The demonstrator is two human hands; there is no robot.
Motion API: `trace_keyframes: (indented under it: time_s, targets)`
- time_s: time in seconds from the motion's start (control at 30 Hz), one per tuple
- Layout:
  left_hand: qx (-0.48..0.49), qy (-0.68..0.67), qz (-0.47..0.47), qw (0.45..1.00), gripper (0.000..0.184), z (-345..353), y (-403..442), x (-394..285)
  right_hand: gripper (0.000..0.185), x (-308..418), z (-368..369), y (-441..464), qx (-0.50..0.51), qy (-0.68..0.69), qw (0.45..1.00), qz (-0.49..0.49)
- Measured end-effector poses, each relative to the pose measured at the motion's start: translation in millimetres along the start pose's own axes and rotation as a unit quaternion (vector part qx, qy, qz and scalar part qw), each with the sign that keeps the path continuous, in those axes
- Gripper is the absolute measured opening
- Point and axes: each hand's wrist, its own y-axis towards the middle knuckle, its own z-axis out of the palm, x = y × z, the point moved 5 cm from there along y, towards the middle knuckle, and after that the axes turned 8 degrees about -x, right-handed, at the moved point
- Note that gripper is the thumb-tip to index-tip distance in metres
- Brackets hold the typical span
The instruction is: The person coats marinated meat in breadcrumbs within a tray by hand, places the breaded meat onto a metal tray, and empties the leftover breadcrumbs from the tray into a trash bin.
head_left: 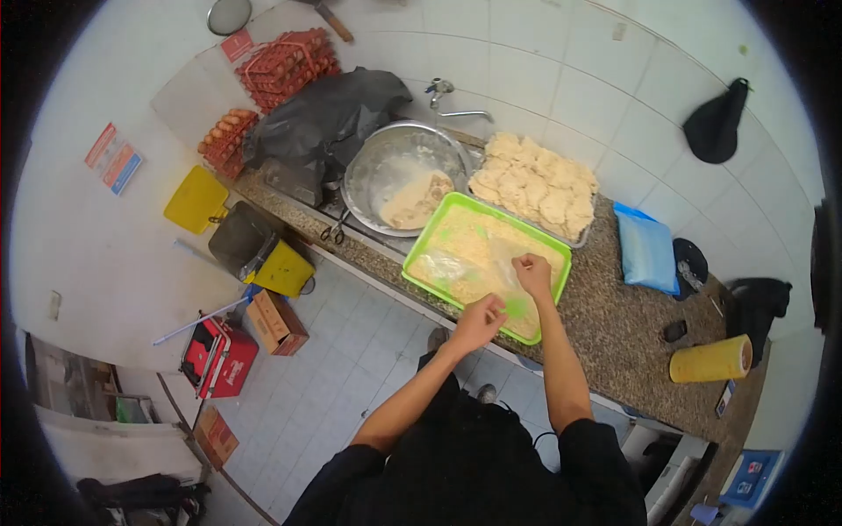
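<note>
A green-rimmed tray [417, 279] on the counter holds pale yellow crumbs [469, 230]. Thin clear plastic [502, 256], which looks like a bag, hangs over the crumbs at my hands. My right hand [532, 273] pinches it above the tray's right half. Closer to me, over the tray's front edge, my left hand [479, 323] has its fingers curled together at the plastic's lower edge. More crumpled clear plastic [443, 266] lies on the crumbs to the left. Flat breaded pieces [535, 186] are piled on a metal tray behind.
A large metal bowl [360, 180] with wet batter and pieces stands left of the tray, scissors [335, 230] near it. A blue package [647, 250] and yellow roll [710, 359] lie right. Egg trays [285, 68], black plastic [329, 114] and a tap [441, 92] are behind.
</note>
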Motion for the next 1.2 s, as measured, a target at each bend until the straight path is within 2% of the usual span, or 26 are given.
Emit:
trace_keyframes:
  time_s: [0.03,0.1,0.13,0.17,0.27,0.33,0.37,0.43,0.47,0.5,0.57,0.6,0.63,0.73,0.83,0.93,1.03,1.13,1.2]
  targets:
    - [0.014,-0.003,-0.013,1.0,0.024,6,18,1,0.019,1,3,1,0.013,0.045,0.999,0.02]
    - [-0.025,0.003,0.049,0.998,0.029,19,44,10,0.014,14,5,-19,0.06,0.215,0.974,0.034]
    - [-0.045,0.005,0.084,0.995,0.032,21,62,12,0.013,38,0,-34,0.043,0.322,0.938,0.122]
    - [-0.046,0.015,0.082,0.995,0.03,21,73,17,0.013,54,2,-52,0.026,0.419,0.883,0.21]
    - [-0.043,0.042,0.075,0.995,0.023,18,100,30,0.018,40,19,-64,0.021,0.538,0.811,0.227]
    - [-0.03,0.058,0.07,0.995,0.016,12,112,33,0.021,66,26,-59,0.0,0.564,0.79,0.24]
    - [-0.011,-0.003,0.049,0.999,0.014,10,116,35,0.022,74,27,-61,-0.015,0.577,0.778,0.248]
    - [0.029,-0.126,0.008,0.992,0.012,3,126,22,0.025,30,44,-62,-0.041,0.567,0.783,0.251]
    - [0.048,-0.095,0.039,0.994,0.011,1,130,19,0.027,14,48,-59,-0.053,0.564,0.786,0.247]
    - [0.066,-0.065,0.072,0.993,0.009,-1,129,19,0.035,20,47,-58,-0.026,0.49,0.831,0.262]
    - [0.087,-0.024,0.132,0.987,0.007,-4,126,15,0.044,19,50,-55,-0.061,0.47,0.832,0.288]
    - [0.119,-0.037,0.122,0.985,0.007,-5,125,16,0.049,17,50,-55,-0.079,0.461,0.831,0.301]
    - [0.151,-0.049,0.113,0.981,0.007,-8,126,18,0.06,14,48,-51,-0.081,0.507,0.801,0.307]
    - [0.213,-0.063,0.109,0.969,0.008,-4,126,15,0.069,24,37,-42,-0.187,0.578,0.728,0.318]
    - [0.257,-0.061,0.113,0.958,0.008,-1,120,8,0.076,37,33,-44,-0.148,0.7,0.621,0.321]
    - [0.28,-0.06,0.134,0.949,0.009,2,118,-1,0.08,52,25,-39,-0.03,0.834,0.483,0.266]
    - [0.28,-0.093,0.165,0.941,0.009,6,110,0,0.087,70,17,-33,-0.094,0.638,0.713,0.273]
    - [0.302,-0.09,0.161,0.935,0.008,4,110,-13,0.082,79,15,-29,-0.158,0.647,0.707,0.239]
    - [0.319,-0.085,0.158,0.931,0.009,6,103,-15,0.08,54,16,-31,-0.134,0.723,0.637,0.234]
